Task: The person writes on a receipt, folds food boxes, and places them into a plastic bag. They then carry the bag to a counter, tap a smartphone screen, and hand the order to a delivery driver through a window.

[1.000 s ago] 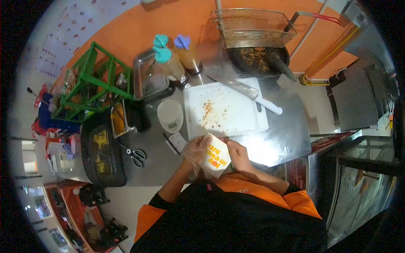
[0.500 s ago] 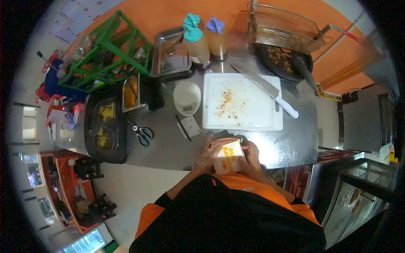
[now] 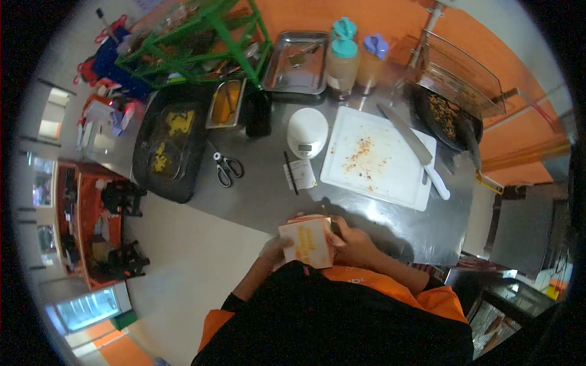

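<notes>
At the counter edge (image 3: 244, 221) now, left hand (image 3: 273, 250) and right hand (image 3: 355, 245) clasp the box (image 3: 307, 243).

A stainless steel counter (image 3: 268, 204) stretches just ahead of the left hand (image 3: 273, 249) and right hand (image 3: 354, 245), backed by an orange wall (image 3: 299, 15). Pale floor (image 3: 183, 262) spreads left of them, reaching an orange cabinet (image 3: 82, 183).

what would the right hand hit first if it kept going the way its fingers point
The white carton: the right hand grips its side, fingers pointing across it. Beyond the carton, probably the left hand.
</notes>
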Action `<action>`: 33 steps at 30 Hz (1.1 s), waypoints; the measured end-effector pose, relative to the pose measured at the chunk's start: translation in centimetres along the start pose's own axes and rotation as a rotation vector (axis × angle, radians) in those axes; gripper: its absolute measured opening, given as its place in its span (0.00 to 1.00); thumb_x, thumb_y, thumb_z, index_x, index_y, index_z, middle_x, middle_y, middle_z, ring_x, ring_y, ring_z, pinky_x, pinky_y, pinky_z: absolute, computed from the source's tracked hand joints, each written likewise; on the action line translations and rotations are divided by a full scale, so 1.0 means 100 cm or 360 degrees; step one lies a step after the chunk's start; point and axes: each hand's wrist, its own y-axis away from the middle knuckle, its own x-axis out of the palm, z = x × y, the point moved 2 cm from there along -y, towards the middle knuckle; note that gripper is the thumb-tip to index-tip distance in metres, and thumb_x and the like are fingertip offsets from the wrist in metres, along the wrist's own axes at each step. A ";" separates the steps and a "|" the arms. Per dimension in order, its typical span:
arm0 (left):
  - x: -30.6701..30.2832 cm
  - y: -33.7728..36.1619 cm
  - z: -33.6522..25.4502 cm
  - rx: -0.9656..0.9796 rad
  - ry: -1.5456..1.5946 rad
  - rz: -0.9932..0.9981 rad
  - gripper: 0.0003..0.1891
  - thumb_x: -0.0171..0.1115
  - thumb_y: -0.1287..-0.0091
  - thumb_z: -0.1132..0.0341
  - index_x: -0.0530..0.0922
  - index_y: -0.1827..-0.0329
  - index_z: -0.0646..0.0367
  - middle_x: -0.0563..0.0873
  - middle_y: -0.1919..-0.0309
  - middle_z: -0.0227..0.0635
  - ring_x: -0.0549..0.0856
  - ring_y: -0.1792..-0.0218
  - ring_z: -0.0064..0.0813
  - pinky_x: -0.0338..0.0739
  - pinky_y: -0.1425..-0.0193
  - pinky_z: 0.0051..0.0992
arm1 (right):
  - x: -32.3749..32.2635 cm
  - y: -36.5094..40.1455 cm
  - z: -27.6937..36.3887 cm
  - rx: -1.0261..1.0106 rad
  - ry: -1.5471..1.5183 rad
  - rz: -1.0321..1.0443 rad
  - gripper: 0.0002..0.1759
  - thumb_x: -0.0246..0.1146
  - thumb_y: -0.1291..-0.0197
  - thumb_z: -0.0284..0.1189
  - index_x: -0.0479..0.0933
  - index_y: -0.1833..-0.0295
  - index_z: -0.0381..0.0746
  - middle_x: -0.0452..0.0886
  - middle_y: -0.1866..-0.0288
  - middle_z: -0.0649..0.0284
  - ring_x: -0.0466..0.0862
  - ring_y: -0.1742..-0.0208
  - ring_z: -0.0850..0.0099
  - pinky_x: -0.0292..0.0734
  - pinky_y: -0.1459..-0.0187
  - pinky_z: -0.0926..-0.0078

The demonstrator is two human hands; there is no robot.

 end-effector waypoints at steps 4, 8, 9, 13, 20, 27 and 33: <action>-0.045 0.050 0.036 0.0104 0.0372 -0.0202 0.33 0.55 0.40 0.58 0.53 0.32 0.55 0.72 0.46 0.44 0.75 0.46 0.40 0.71 0.41 0.39 | -0.001 -0.051 0.021 -0.0511 0.0335 -0.0266 0.18 0.52 0.38 0.37 0.69 0.46 0.38 0.78 0.63 0.47 0.77 0.59 0.49 0.70 0.54 0.56; -0.081 0.074 0.077 0.0304 0.0755 -0.0335 0.34 0.55 0.40 0.57 0.54 0.33 0.55 0.72 0.46 0.44 0.75 0.46 0.40 0.71 0.41 0.40 | 0.004 -0.145 0.040 -0.0852 0.0408 -0.1245 0.22 0.59 0.48 0.24 0.68 0.45 0.37 0.73 0.53 0.43 0.75 0.60 0.45 0.70 0.54 0.58; -0.091 0.079 0.086 0.0363 0.0834 -0.0340 0.34 0.55 0.40 0.57 0.54 0.33 0.55 0.72 0.46 0.44 0.74 0.46 0.41 0.71 0.41 0.40 | 0.008 -0.165 0.038 -0.0811 0.0437 -0.1182 0.24 0.59 0.50 0.22 0.68 0.44 0.36 0.72 0.52 0.43 0.74 0.60 0.44 0.70 0.53 0.59; -0.138 0.105 0.107 0.0541 0.1048 -0.0316 0.34 0.56 0.41 0.56 0.55 0.33 0.56 0.72 0.45 0.45 0.74 0.46 0.41 0.71 0.41 0.41 | 0.014 -0.220 0.013 -0.0710 0.0113 -0.1044 0.29 0.57 0.56 0.18 0.67 0.42 0.31 0.73 0.50 0.45 0.73 0.49 0.49 0.68 0.45 0.61; -0.274 0.182 0.067 0.0786 0.1181 -0.0283 0.34 0.56 0.42 0.55 0.56 0.33 0.57 0.72 0.44 0.45 0.74 0.45 0.42 0.70 0.41 0.42 | -0.036 -0.215 0.034 -0.1048 0.0190 -0.1976 0.13 0.50 0.45 0.19 0.71 0.53 0.32 0.74 0.60 0.56 0.75 0.57 0.62 0.70 0.54 0.73; -0.417 0.254 -0.065 0.0894 0.1024 -0.0544 0.32 0.55 0.43 0.53 0.63 0.37 0.60 0.73 0.44 0.46 0.75 0.45 0.45 0.69 0.39 0.44 | 0.118 -0.173 0.296 -0.1379 -0.0114 -0.1651 0.12 0.59 0.48 0.20 0.80 0.57 0.37 0.72 0.55 0.60 0.73 0.51 0.67 0.69 0.54 0.75; -0.567 0.284 -0.240 0.1200 0.0954 -0.0579 0.29 0.56 0.44 0.57 0.65 0.39 0.59 0.77 0.49 0.44 0.78 0.49 0.41 0.71 0.41 0.42 | 0.260 -0.285 0.507 -0.1620 -0.0472 -0.0428 0.16 0.63 0.49 0.22 0.80 0.53 0.42 0.71 0.52 0.63 0.72 0.49 0.70 0.69 0.53 0.79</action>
